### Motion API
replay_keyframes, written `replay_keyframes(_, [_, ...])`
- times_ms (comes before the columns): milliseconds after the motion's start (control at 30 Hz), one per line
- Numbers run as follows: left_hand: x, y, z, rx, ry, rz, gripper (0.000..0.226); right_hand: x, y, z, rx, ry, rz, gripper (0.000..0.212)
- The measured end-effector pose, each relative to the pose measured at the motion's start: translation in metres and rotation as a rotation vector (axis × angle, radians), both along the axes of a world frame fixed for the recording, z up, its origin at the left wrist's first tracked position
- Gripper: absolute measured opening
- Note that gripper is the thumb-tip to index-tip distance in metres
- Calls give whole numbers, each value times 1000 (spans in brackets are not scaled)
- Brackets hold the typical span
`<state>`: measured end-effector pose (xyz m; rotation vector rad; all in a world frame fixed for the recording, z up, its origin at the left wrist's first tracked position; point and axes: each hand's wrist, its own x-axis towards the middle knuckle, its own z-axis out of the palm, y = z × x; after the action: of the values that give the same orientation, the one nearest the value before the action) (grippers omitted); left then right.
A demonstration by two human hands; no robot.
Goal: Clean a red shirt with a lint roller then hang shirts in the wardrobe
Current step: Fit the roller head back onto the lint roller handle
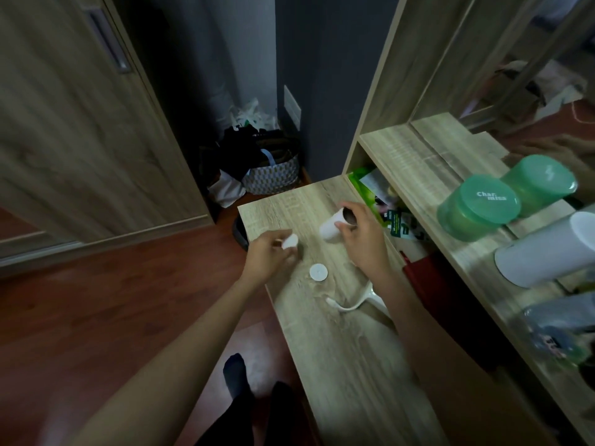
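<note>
Over a wooden table [338,349], my right hand [360,239] grips a white lint roll [331,228] with a brown cardboard core, tilted on its side. My left hand [270,255] pinches a small white cap [289,242] just left of the roll. A second round white cap [318,271] lies flat on the table between my hands. The white lint roller handle [354,302] lies on the table nearer to me, partly under my right forearm. No red shirt is in view. The wooden wardrobe door [80,123] stands at the left.
A raised shelf [418,169] on the right carries a green lidded tub [476,207], a white cylinder [547,249] and a mirror. Packets and a red item fill the gap under the shelf. A patterned basket of dark clothes [267,172] sits on the floor beyond the table.
</note>
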<state>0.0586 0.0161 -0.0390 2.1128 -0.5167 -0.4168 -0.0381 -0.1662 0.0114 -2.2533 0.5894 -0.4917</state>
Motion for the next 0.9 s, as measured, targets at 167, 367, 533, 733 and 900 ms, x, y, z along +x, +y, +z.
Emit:
replay_keyframes(167, [1, 8, 30, -410, 420, 239, 35, -7, 22, 16, 501, -232, -4, 33])
replay_keyframes(367, [0, 13, 45, -576, 553, 231, 27, -2, 41, 20, 802, -301, -25, 36])
replay_keyframes(533, [0, 15, 50, -636, 608, 193, 26, 0, 46, 19, 939, -310, -60, 31])
replay_keyframes(733, [2, 17, 48, -532, 522, 163, 32, -3, 47, 12, 986, -310, -74, 28])
replay_keyframes(900, [3, 16, 50, -581, 631, 165, 28, -3, 48, 8, 995, -315, -88, 29])
